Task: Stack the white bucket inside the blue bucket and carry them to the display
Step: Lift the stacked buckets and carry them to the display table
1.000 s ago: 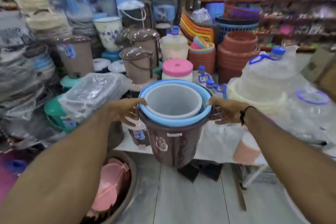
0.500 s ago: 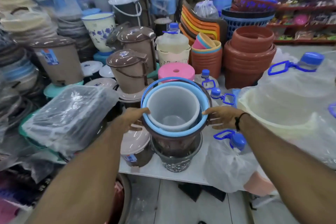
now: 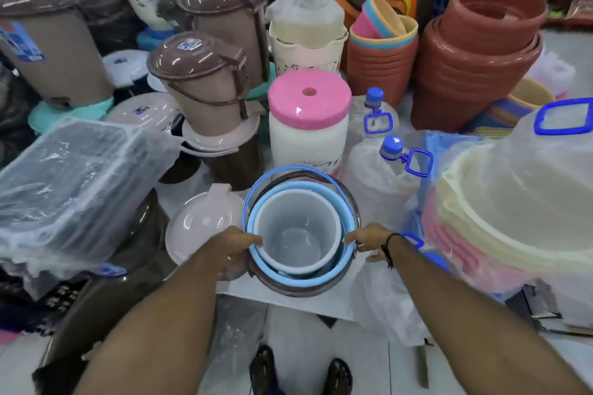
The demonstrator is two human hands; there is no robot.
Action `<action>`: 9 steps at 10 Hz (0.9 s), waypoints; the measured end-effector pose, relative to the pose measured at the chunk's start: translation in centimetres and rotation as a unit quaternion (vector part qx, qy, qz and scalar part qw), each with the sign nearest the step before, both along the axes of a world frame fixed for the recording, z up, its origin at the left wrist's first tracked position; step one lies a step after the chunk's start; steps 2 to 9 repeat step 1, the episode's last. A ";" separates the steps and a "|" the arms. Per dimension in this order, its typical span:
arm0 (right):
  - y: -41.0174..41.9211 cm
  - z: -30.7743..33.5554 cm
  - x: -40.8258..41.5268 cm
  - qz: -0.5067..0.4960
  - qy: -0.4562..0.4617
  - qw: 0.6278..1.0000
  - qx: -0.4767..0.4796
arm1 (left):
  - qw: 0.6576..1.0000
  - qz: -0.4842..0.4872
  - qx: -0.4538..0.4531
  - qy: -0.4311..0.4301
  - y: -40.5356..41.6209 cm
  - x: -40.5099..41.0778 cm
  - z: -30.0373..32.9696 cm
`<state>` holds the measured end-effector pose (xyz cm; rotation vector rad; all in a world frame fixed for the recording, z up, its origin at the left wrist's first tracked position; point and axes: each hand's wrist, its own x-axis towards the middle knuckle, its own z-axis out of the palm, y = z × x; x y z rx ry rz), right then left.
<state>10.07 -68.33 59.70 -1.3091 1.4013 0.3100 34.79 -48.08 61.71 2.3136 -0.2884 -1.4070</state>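
Gripping nested white bucket [image 3: 296,234] in blue bucket [image 3: 256,221] — left hand [image 3: 236,252], right hand [image 3: 369,242] on rims; pink-lidded jar [image 3: 308,125] script illegible.

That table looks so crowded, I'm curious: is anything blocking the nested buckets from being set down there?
Nothing visible sits under them. Both hands, left and right, grip the rim of the blue bucket with the white bucket inside. A pale lid lies close on their left, bagged bottles close on their right.
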 end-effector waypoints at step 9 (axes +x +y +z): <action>-1.3 2.2 1.2 0.053 0.000 0.997 -0.064 | 0.988 -0.140 0.022 -0.057 -1.4 1.7 1.8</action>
